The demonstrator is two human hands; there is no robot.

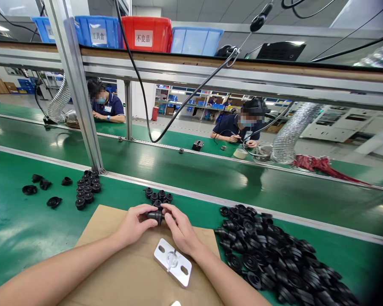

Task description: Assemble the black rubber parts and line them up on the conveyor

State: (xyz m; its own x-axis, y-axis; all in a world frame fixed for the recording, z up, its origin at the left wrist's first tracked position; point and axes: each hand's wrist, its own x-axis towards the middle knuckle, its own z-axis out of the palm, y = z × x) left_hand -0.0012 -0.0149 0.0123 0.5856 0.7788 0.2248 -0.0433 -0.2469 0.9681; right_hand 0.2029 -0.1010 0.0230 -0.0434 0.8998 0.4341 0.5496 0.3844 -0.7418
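Jointly, the left grip [133, 225] and right grip [183, 231] pinch a black part [156, 216] lying sideways between them.

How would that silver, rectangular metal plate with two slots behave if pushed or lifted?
The silver, rectangular metal plate would likely stay stiff: it looks thick-edged and solid. Its metallic sheen suggests it may feel fairly heavy. Lying flat on the brown rectangular sheet, it would probably slide rather than roll or tip.
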